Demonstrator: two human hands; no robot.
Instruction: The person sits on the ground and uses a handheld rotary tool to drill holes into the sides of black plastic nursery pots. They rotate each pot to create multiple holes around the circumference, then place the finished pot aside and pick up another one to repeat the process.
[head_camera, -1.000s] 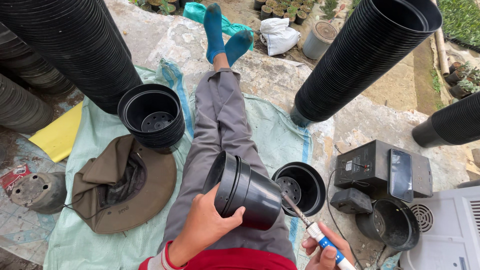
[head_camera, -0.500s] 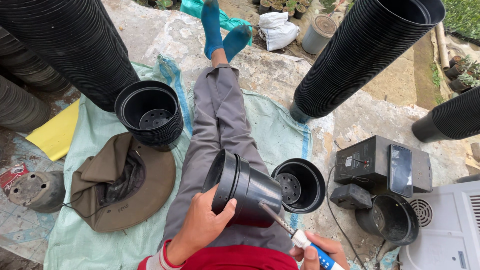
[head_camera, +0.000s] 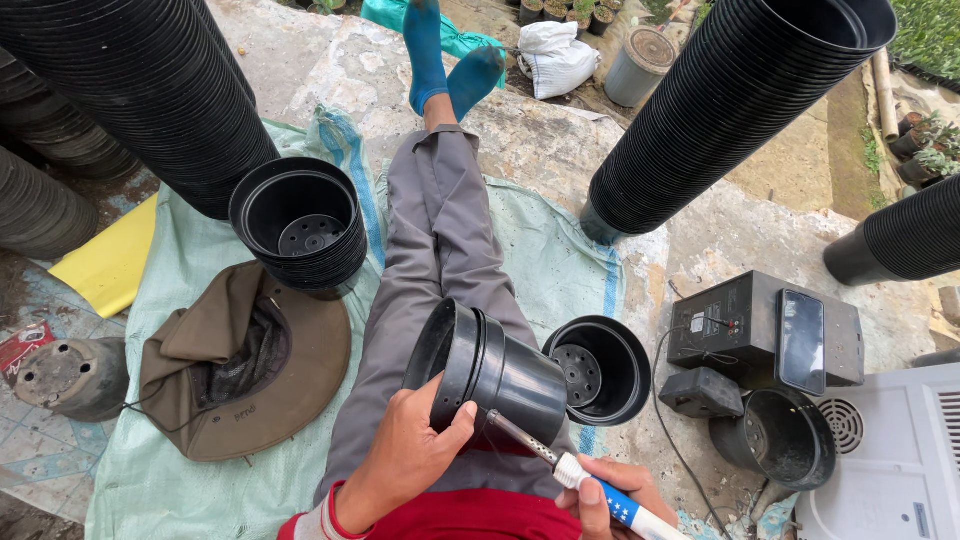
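Low in the frame, my left hand (head_camera: 400, 460) grips a black plastic pot (head_camera: 495, 375) turned on its side over my lap, its wall presented to the soldering iron (head_camera: 570, 470) clamped in my right hand (head_camera: 610, 500), which the bottom edge cuts off. The iron's tip meets the pot's underside, where the contact is hidden; a second pot (head_camera: 600, 370) waits just right.

pot (head_camera: 500, 375): black plastic, slight sheen | tool tip (head_camera: 520, 437): metal | hat (head_camera: 245, 365): brown cloth, matt
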